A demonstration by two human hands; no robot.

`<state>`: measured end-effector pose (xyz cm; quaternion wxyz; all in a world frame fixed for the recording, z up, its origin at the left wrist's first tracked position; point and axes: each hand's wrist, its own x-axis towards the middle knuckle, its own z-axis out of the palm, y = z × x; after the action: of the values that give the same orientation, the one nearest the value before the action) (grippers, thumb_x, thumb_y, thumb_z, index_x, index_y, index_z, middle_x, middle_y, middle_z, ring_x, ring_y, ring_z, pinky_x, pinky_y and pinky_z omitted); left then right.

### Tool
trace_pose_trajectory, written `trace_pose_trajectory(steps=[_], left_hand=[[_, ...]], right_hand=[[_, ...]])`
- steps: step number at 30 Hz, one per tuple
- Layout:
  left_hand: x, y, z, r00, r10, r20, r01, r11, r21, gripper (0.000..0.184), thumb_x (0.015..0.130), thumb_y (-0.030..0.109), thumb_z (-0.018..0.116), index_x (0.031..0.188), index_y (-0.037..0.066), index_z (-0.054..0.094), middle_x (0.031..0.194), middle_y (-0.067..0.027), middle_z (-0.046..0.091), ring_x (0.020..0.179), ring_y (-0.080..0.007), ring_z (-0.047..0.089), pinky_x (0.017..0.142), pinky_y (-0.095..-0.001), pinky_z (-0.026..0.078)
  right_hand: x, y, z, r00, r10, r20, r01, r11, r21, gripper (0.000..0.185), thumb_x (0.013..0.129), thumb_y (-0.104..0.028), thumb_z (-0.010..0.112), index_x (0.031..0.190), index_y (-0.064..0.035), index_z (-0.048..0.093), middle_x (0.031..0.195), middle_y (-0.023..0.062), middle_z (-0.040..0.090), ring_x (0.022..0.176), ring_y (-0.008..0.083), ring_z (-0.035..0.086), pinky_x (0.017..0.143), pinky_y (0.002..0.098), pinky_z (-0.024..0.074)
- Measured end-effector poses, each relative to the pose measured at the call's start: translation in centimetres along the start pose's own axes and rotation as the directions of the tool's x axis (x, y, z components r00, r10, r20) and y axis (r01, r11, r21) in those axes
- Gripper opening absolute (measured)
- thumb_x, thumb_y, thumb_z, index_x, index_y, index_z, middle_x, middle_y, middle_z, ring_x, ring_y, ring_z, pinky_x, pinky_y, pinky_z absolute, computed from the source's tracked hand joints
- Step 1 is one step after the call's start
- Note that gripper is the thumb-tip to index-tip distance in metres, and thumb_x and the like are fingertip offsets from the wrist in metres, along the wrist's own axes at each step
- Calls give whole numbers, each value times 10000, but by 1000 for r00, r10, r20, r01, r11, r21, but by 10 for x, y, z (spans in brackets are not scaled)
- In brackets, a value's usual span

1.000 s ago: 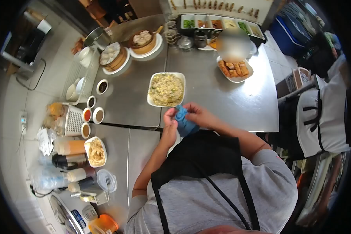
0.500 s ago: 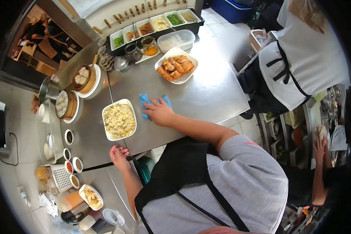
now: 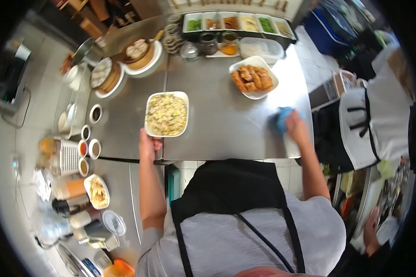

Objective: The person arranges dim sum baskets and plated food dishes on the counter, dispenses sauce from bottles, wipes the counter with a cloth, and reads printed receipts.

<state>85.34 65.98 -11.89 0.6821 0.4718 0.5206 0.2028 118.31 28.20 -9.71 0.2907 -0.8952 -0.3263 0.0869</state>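
My right hand [image 3: 295,125], slightly blurred, presses a bunched blue cloth [image 3: 283,119] onto the steel tabletop near its right edge, with the fingers closed on it. At the near left corner of a square white dish [image 3: 187,121], my left hand [image 3: 149,144] has its thumb up by the rim and its fingers curled below the edge. Fried rice [image 3: 166,113] with yellow bits of egg fills this dish. Beyond my right hand stands a white bowl [image 3: 256,97] of fried, golden-brown pieces [image 3: 252,78].
Bamboo steamers [image 3: 145,60] with dumplings stand on plates at the back left. A topping rack [image 3: 208,34], jars and a plastic box [image 3: 262,50] line the back. Small sauce cups [image 3: 96,113] sit left. A co-worker in a black apron [image 3: 339,134] stands right.
My right hand has swept the blue cloth rightward across the tabletop, from beside the rice dish to the right edge. My left hand has moved up to the dish's corner. The view has turned.
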Motion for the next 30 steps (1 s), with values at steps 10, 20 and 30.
trace_pose_trajectory(steps=[10, 20, 30], left_hand=[[-30, 1, 28, 985, 154, -75, -157, 987, -25, 345, 817, 141, 303, 1149, 51, 330, 679, -95, 559, 411, -111, 491, 345, -190, 386], [-84, -2, 29, 927, 343, -149, -361, 926, -110, 479, 785, 64, 259, 1259, 59, 188, 735, -96, 537, 422, -94, 465, 354, -189, 367], [-97, 40, -9, 979, 200, 25, -197, 975, -103, 572, 804, 80, 276, 1317, 95, 23, 772, -118, 548, 424, -118, 478, 389, -219, 426]], right_hand=[[38, -150, 137, 874, -486, 10, 430, 782, 450, 311, 735, -25, 480, 1039, -84, 517, 974, 100, 550, 888, 244, 523, 747, 323, 404], [54, -253, 174, 805, -88, 586, -582, 69, 810, 355, 839, -160, 424, 1172, -44, 381, 1021, 51, 498, 921, 145, 482, 822, 281, 385], [117, -296, 206, 313, -718, 621, -933, -110, 343, 376, 850, -297, 378, 1132, -53, 426, 1113, 115, 493, 998, 240, 499, 869, 389, 386]])
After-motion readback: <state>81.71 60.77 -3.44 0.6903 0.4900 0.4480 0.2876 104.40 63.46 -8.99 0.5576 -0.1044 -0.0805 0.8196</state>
